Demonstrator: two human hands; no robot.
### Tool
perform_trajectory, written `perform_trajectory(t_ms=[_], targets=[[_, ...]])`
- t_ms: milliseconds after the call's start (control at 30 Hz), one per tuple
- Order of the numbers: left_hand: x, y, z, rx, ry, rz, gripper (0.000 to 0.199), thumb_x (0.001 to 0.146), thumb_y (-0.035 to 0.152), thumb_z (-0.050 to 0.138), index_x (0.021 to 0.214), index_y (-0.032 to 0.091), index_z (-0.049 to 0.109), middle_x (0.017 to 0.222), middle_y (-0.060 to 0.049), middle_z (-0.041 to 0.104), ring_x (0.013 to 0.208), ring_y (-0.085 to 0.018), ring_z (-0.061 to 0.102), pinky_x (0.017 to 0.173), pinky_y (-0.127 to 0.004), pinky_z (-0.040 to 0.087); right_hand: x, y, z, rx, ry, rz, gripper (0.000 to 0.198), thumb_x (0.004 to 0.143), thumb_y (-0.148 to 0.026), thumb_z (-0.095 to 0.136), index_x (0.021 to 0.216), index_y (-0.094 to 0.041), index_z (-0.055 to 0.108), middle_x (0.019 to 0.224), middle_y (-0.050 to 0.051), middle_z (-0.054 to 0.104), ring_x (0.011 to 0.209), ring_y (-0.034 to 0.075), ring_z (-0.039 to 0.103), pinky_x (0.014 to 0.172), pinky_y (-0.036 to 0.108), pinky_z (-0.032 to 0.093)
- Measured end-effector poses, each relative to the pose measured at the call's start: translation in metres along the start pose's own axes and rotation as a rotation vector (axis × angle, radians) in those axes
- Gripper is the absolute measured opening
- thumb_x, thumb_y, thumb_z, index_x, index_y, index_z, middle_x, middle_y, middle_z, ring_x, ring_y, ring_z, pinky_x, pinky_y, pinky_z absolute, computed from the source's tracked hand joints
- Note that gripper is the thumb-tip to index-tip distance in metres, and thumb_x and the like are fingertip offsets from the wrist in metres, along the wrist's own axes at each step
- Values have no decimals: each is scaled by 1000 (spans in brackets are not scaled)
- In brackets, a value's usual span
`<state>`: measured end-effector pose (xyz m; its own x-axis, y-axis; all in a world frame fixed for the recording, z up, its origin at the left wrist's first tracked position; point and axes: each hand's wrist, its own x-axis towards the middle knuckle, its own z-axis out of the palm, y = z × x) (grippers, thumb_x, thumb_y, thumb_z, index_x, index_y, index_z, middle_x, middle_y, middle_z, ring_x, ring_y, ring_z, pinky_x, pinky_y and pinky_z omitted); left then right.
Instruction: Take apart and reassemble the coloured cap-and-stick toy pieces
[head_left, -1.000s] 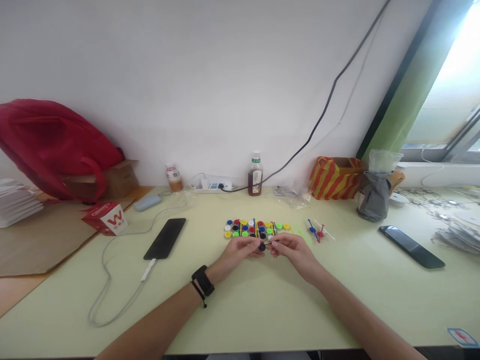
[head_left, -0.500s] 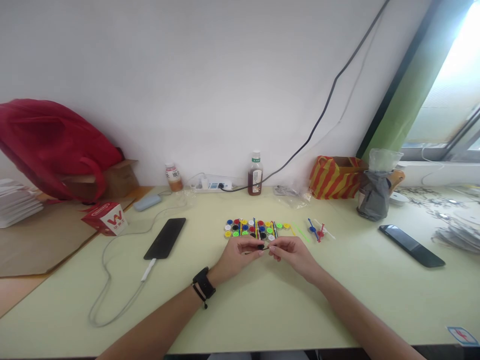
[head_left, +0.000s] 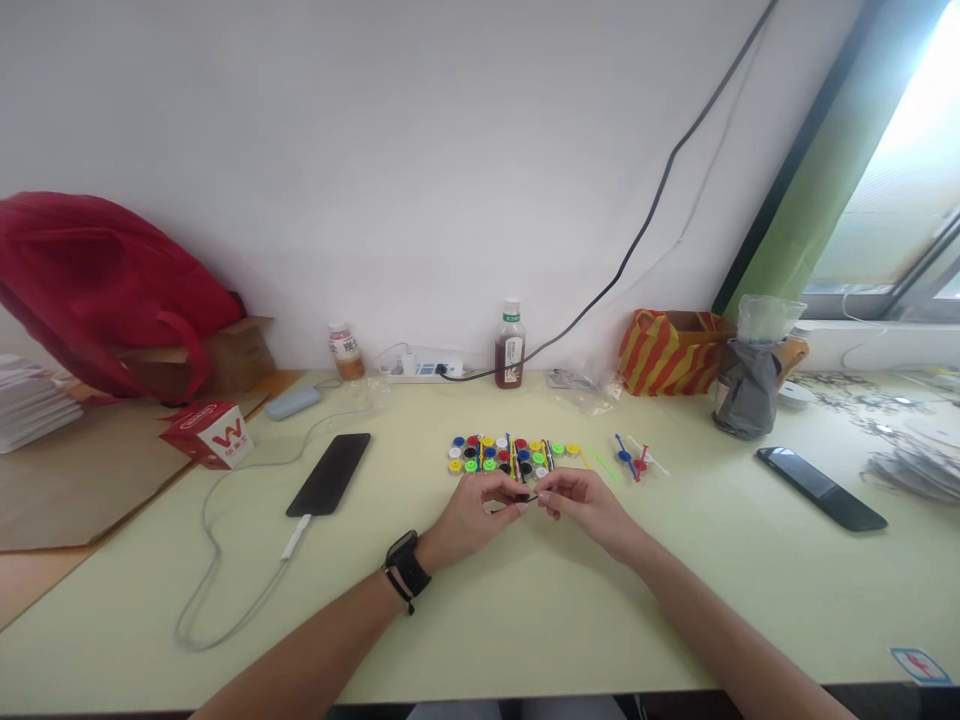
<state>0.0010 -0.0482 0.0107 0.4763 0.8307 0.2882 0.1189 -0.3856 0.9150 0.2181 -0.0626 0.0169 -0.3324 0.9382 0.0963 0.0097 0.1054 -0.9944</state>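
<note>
My left hand (head_left: 466, 515) is closed, pinching a small black plastic piece (head_left: 523, 498) between thumb and fingers. From the other side, my right hand (head_left: 589, 507) grips the thin end of the black piece in a pinch. Fingertips hide much of it. Just beyond both hands lie rows of small round coloured discs (head_left: 490, 464) in blue, red, yellow, white, green and black. Several thin coloured sticks lie across these rows. Right of them are a blue arrow-shaped spinner (head_left: 624, 457), a red spinner (head_left: 640, 464) and a green stick (head_left: 606, 466).
A charging phone (head_left: 330, 475) and red box (head_left: 212, 436) lie left; another phone (head_left: 819, 488) lies right. Along the wall stand a dark drink bottle (head_left: 510, 350), a smaller bottle (head_left: 346, 352), a power strip (head_left: 424, 369) and a striped bag (head_left: 667, 352). A grey bag (head_left: 748, 392) stands far right.
Both hands stay almost in place, still closed on the black piece, with only slight finger movement. The whole view has shifted a little.
</note>
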Motion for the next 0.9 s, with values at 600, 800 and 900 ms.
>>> perform_trajectory(t_ms=[600, 800, 900], targets=[[6, -11, -4, -361, 11, -207, 35, 78, 38, 85, 100, 15, 73, 88, -6, 73, 82, -18, 70, 82, -33, 58, -4, 20, -7, -454, 110, -291, 47, 100, -47, 51, 141, -26, 55, 89, 4, 63, 70, 16, 55, 63, 29, 48], [8, -9, -2, -404, 72, -214, 37, 71, 38, 90, 94, 14, 73, 83, -4, 73, 76, -16, 69, 81, -34, 58, -5, 21, -5, -372, -6, -199, 57, 104, -58, 33, 74, -20, 63, 67, 2, 54, 61, 15, 48, 63, 30, 45], [8, -7, -1, -404, 70, -218, 37, 71, 38, 90, 93, 14, 73, 83, -5, 73, 76, -16, 70, 80, -33, 58, -4, 18, -6, -328, -56, -151, 63, 102, -62, 36, 53, -21, 38, 54, -2, 37, 53, 13, 37, 56, 29, 36]])
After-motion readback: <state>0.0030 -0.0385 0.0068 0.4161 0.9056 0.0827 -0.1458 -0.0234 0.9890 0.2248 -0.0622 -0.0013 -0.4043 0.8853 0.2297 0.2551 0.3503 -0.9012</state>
